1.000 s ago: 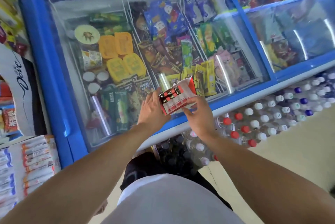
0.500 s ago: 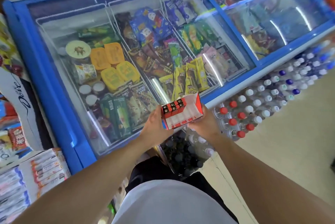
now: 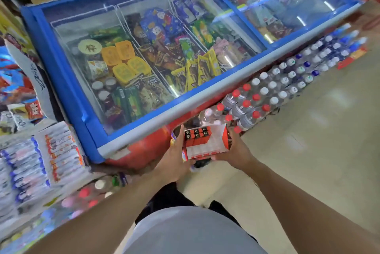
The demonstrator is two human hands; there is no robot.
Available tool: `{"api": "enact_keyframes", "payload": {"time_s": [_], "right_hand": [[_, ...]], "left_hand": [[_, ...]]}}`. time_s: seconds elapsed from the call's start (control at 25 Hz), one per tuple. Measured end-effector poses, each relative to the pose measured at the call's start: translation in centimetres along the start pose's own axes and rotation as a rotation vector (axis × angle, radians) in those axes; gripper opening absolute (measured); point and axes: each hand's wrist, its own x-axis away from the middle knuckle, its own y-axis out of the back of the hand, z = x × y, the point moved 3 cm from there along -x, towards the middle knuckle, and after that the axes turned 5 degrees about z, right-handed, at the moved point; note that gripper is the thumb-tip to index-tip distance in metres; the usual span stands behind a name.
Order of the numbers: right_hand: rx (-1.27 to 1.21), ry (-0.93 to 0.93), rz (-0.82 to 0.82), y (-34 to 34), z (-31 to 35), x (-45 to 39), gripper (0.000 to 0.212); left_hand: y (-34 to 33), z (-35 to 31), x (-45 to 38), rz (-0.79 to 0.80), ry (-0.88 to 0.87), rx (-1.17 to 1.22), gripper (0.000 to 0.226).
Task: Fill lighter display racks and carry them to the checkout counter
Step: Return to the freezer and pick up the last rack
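Note:
I hold a red and white lighter display rack in front of my waist, below the freezer's front edge. Several red lighters with black tops stand in its far left corner; the other slots look white and bare. My left hand grips the rack's left side. My right hand holds its right side and underside.
A blue glass-topped chest freezer full of ice creams stands ahead. Packs of water bottles line the floor along its front. Shelves of packaged goods stand at my left. Bare tiled floor opens to the right.
The rack has come off the freezer's glass top and down toward my body, both hands still on it. The view has pulled back and turned right, showing more floor.

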Motion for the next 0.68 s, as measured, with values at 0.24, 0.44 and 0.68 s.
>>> {"api": "enact_keyframes", "payload": {"time_s": [0.24,0.44,0.68], "right_hand": [[0.044,-0.007,0.142,-5.9,-4.7,8.3,0.085],[0.112,0.059,0.271,-12.4,-2.8,11.9,0.083],[0.169,0.130,0.286,-20.6,0.2,15.5,0.088]], "left_hand": [[-6.5,4.6,12.2,-0.175,0.039,0.054,0.111],[-6.9,7.6,20.6,-0.348,0.149,0.082,0.106],[-4.9,11.2,29.4,-0.518,0.145,0.165,0.098]]}}
